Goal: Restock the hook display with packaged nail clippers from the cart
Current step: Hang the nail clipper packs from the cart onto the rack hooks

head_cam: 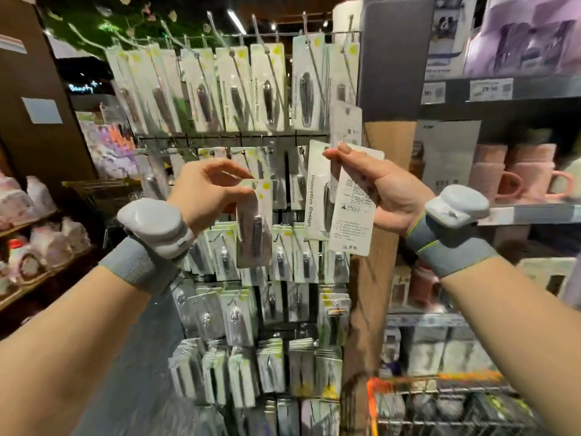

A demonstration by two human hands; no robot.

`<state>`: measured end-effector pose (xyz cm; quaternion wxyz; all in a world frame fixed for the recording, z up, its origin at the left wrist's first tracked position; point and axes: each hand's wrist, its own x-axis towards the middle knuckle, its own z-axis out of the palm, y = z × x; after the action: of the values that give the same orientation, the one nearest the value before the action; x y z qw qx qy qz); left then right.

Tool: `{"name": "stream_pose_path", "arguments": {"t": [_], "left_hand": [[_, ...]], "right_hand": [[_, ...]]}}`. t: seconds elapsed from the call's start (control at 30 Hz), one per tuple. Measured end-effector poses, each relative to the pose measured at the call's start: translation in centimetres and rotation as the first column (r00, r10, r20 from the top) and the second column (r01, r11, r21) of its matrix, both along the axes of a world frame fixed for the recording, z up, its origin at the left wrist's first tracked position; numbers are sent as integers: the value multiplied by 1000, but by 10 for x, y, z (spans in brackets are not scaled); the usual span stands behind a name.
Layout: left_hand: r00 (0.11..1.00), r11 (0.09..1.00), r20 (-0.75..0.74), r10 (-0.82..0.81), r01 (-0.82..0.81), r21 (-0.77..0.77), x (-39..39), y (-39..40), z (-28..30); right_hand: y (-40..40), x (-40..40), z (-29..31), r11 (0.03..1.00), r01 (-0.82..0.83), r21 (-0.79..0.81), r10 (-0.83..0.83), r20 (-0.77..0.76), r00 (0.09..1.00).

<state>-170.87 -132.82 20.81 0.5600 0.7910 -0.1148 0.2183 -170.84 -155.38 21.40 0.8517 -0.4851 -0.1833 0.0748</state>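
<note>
Now we're mid-hang at the hook display (239,143), the wire rack that anchors everything here. The left hand (204,191) is up in front of the display's second row, thumb and fingertips pinched on the top edge of a small clipper pack (255,225), which dangles straight down from that grip with its clipper facing us. The pack's top sits level with the second-row hooks, though motion blur keeps me from saying whether its hang hole is already over a prong.

Over at the display's right edge, the right hand (380,184) has its own grip closed on a pair of larger packs (342,199), pinched near their tops between thumb and forefinger. One shows its printed front, the other its white back label, and both hang below the fingers, overlapping. They sit just beside the display's right-hand column, in front of the wooden post (367,309).

So the step, as I read it, is threading the left hand's pack onto a second-row hook. That calls for lining the hole up with the prong tip, then sliding the card back. The right hand's packs look queued for later. Below the display to the right, the wire cart (440,404) waits with more stock, too blurred to count.
</note>
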Motion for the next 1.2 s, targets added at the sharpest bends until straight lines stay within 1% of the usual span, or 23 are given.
{"name": "stream_pose_path", "arguments": {"t": [0.13, 0.2, 0.27, 0.4, 0.5, 0.6, 0.67, 0.73, 0.87, 0.93, 1.0, 1.1, 1.2], "left_hand": [[997, 998, -53, -54, 56, 21, 12, 1, -25], [998, 996, -46, -40, 43, 75, 20, 1, -36], [998, 986, -42, -54, 60, 157, 30, -1, -45], [990, 970, -74, -116, 129, 206, 45, -15, -59], [985, 930, -79, -156, 173, 325, 56, -25, -65], [984, 888, -57, -171, 179, 424, 63, -33, -70], [987, 841, 6, -161, 133, 525, 64, -38, -73], [988, 783, 95, -118, 34, 620, 66, -42, -75], [980, 711, 193, -42, -107, 695, 65, -46, -79], [972, 640, 229, -55, -141, 755, 68, -48, -81], [974, 618, 219, -48, -143, 773, 72, -50, -80], [986, 634, 164, 11, -133, 762, 81, -53, -79], [996, 609, 85, 17, -78, 789, 83, -53, -78]], "right_hand": [[0, 6, -19, 998, 34, 45, -32, -33, 999], [-2, 6, -24, 998, 32, 63, -29, -44, 999], [-4, 8, -27, 995, 64, 83, -61, -34, 998], [-10, 9, -32, 986, 126, 106, -121, -54, 991], [-11, 11, -35, 975, 196, 105, -189, -72, 979], [-12, 14, -40, 974, 198, 107, -190, -76, 979], [-13, 15, -42, 977, 185, 109, -178, -72, 981], [-14, 15, -44, 977, 185, 104, -177, -80, 981], [-15, 16, -44, 981, 179, 78, -172, -98, 980], [-15, 18, -43, 983, 173, 61, -167, -102, 981], [-15, 21, -41, 986, 163, 22, -160, -96, 982], [-15, 25, -40, 988, 151, -18, -152, -80, 985], [-11, 26, -38, 988, 151, -39, -154, -74, 985]]}}
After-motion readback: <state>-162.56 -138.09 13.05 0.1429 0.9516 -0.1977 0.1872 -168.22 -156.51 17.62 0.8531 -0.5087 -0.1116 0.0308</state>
